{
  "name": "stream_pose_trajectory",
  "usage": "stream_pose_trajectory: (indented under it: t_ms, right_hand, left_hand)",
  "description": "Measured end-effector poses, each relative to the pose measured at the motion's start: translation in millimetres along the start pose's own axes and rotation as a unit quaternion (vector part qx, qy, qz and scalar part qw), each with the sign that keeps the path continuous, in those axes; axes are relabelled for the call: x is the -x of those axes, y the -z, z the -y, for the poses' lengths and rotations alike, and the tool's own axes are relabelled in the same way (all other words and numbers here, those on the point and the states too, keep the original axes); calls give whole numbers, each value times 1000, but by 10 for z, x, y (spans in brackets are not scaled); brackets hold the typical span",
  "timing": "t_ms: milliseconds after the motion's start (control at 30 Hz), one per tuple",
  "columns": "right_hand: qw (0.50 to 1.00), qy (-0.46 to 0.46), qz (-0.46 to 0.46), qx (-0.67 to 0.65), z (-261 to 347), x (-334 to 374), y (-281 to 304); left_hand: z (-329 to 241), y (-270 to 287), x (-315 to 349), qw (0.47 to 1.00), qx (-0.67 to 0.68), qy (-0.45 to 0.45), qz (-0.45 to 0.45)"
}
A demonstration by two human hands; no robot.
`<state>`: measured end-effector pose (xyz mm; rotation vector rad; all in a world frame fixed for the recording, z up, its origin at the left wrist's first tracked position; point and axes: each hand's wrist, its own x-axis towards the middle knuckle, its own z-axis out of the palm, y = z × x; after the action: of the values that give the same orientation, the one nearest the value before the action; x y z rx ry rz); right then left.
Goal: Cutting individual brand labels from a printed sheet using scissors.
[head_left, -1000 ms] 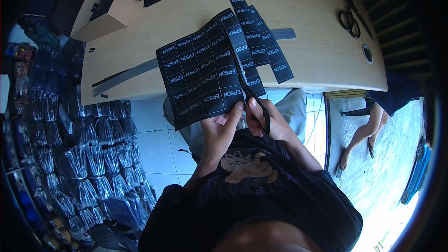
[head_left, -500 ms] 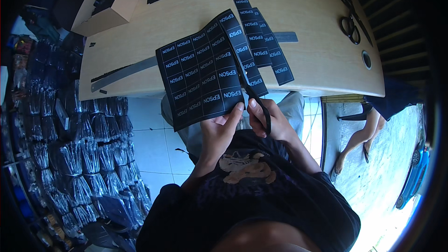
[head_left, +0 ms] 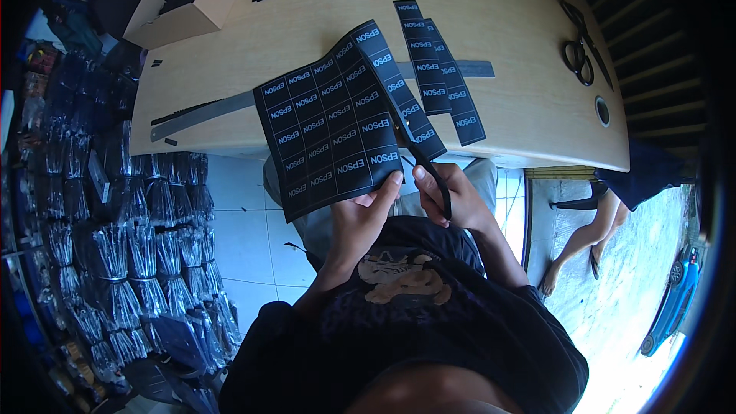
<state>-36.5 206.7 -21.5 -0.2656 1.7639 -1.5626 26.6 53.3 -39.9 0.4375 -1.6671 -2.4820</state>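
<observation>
The black gridded sheet (head_left: 326, 130) is held across the table edge (head_left: 552, 157), its near corner pinched in the left hand (head_left: 360, 217). The right hand (head_left: 464, 201) is wrapped round the scissors (head_left: 419, 153), blades at the sheet's right side.

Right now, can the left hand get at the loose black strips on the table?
Probably not: left hand grips the black sheet, which, with the scissors in the right hand, blocks the way to the strips.

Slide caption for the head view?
Left hand grips a partly cut black sheet; right hand holds scissors in the cut.
</observation>
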Motion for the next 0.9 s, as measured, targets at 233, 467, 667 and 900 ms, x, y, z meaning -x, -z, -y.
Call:
stream_pose_trajectory:
  t_ms: [233,467,667,900]
  right_hand:
    - [999,6,32,0,-22,-17,56]
    - [987,-36,81,-136,-52,-53,84]
    - [982,-75,104,-142,-19,-94,138]
    - [988,-68,100,-94,75,-177,115]
  left_hand:
    - [-2,7,6,1000,3,-9,-15]
    - [-17,49,4,1000,12,-25,-1]
    - [-51,22,11,999,17,-45,-1]
    - [-103,88,-32,997,3,-68,-21]
